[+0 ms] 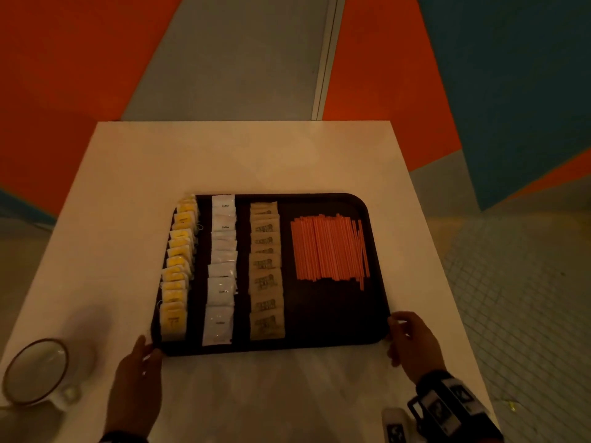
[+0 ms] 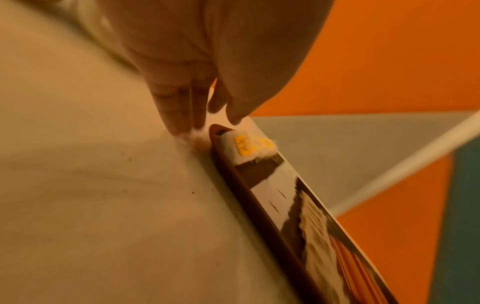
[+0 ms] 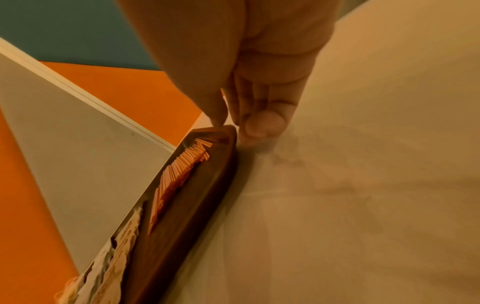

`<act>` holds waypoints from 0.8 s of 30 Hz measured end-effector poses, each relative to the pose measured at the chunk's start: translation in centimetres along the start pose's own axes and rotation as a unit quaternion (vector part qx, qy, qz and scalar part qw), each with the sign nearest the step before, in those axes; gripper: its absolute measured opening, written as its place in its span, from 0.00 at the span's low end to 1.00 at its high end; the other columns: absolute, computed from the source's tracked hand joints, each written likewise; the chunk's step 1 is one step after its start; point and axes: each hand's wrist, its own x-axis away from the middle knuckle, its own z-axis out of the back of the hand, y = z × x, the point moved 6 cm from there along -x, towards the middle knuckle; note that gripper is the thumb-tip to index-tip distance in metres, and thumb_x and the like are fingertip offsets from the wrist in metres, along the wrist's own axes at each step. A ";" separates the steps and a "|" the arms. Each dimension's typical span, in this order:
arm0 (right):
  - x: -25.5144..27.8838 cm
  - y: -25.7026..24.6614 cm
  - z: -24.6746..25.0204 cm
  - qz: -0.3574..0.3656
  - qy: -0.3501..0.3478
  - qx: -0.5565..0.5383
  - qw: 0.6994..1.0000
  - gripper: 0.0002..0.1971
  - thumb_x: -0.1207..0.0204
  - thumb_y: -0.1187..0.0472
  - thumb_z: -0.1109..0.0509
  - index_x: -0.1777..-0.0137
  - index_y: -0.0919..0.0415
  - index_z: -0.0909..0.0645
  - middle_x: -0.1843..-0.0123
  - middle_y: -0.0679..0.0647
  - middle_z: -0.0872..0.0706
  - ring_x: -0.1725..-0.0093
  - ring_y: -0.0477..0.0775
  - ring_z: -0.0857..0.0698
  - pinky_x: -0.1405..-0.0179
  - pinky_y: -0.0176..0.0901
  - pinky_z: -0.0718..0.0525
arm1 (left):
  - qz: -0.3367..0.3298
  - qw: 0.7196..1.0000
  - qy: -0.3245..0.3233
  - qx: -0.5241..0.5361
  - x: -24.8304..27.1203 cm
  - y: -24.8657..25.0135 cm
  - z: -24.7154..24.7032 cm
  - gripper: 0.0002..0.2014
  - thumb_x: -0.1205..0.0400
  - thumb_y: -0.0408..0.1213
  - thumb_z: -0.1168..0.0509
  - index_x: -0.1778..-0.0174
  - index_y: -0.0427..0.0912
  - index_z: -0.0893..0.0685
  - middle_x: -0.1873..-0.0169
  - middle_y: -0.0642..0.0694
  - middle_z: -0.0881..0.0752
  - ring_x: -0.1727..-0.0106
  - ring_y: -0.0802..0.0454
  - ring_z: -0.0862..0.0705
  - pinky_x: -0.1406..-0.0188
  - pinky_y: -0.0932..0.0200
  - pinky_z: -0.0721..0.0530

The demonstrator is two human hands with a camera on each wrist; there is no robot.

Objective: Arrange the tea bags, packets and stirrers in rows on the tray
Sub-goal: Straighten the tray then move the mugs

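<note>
With rows laid on tray [image 1: 332, 342] | left hand [image 1: 136, 383], right hand [image 1: 412, 342] fingers loose at near corners, gripping nothing | final squaring; next: gentle nudge straight on desk [image 1: 243, 155], stirrers [image 1: 329, 247] undisturbed

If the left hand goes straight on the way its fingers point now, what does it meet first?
Probably the tray: the left hand has its fingertips at the near left corner, with the tea bags just behind.

You're likely in a café or break area: white tabletop [image 1: 243, 155], serving tray [image 1: 335, 345] of drink sachets, cup [image 1: 35, 372], bold orange-and-teal floor [image 1: 511, 91].
</note>
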 end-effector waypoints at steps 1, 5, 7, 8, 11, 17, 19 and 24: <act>0.0 -0.2 -0.3 -0.003 -0.003 0.006 1.000 0.06 0.19 0.61 0.40 0.52 0.61 0.23 0.66 0.61 0.17 0.76 0.55 0.22 0.81 0.42 0.23 | 0.014 0.999 -0.005 0.038 -0.4 -0.3 -0.2 0.22 0.17 0.31 0.43 0.25 0.36 0.33 0.32 0.31 0.24 0.38 0.32 0.21 0.33 0.36 0.25; -0.1 -0.8 -0.5 -0.001 -0.006 0.056 0.998 0.11 0.18 0.60 0.42 0.56 0.66 0.23 0.75 0.59 0.20 0.78 0.54 0.23 0.78 0.39 0.27 | 0.034 0.995 0.018 0.095 -2.0 -0.1 0.2 0.18 0.20 0.42 0.36 0.35 0.40 0.20 0.39 0.38 0.16 0.42 0.38 0.19 0.35 0.40 0.23; -0.1 -1.0 -0.5 0.014 -0.005 0.072 0.997 0.10 0.18 0.59 0.41 0.56 0.63 0.23 0.76 0.58 0.20 0.77 0.53 0.23 0.77 0.37 0.29 | 0.051 0.993 0.021 0.108 -2.3 0.1 0.3 0.18 0.22 0.41 0.34 0.37 0.40 0.18 0.39 0.39 0.16 0.40 0.38 0.19 0.33 0.41 0.24; -0.1 -1.1 -0.5 0.018 -0.004 0.077 0.997 0.09 0.19 0.59 0.40 0.56 0.62 0.23 0.76 0.58 0.19 0.77 0.54 0.22 0.76 0.37 0.29 | 0.058 0.992 0.022 0.111 -2.5 0.2 0.4 0.18 0.22 0.40 0.33 0.37 0.39 0.18 0.39 0.38 0.16 0.39 0.38 0.19 0.32 0.41 0.24; -0.6 -1.5 -0.5 0.016 0.007 0.092 0.996 0.07 0.19 0.60 0.39 0.55 0.63 0.22 0.75 0.57 0.19 0.75 0.54 0.21 0.76 0.37 0.29 | 0.074 0.989 0.008 0.127 -2.9 0.7 0.3 0.16 0.21 0.36 0.34 0.38 0.37 0.18 0.40 0.38 0.16 0.39 0.37 0.20 0.32 0.41 0.25; -5.0 -3.5 -0.3 0.005 0.033 0.125 0.992 0.09 0.20 0.60 0.38 0.53 0.66 0.21 0.73 0.58 0.19 0.74 0.54 0.20 0.77 0.38 0.30 | 0.083 0.982 -0.022 0.166 -5.1 4.7 -0.4 0.15 0.22 0.29 0.34 0.39 0.31 0.19 0.45 0.39 0.16 0.53 0.43 0.19 0.53 0.61 0.16; -7.4 -4.4 -0.4 0.007 0.041 0.130 0.991 0.10 0.21 0.60 0.36 0.50 0.68 0.20 0.69 0.60 0.17 0.71 0.57 0.19 0.71 0.40 0.26 | 0.088 0.977 -0.040 0.191 -6.3 6.7 -0.8 0.15 0.22 0.27 0.35 0.39 0.28 0.20 0.47 0.35 0.17 0.57 0.45 0.21 0.73 0.68 0.17; -12.5 -7.7 -1.7 0.024 0.032 0.153 0.987 0.13 0.21 0.59 0.36 0.47 0.70 0.19 0.62 0.62 0.17 0.67 0.57 0.20 0.61 0.43 0.23 | 0.087 0.971 -0.055 0.215 -10.4 10.5 -1.2 0.16 0.21 0.27 0.35 0.38 0.27 0.21 0.41 0.32 0.17 0.54 0.44 0.21 0.54 0.58 0.18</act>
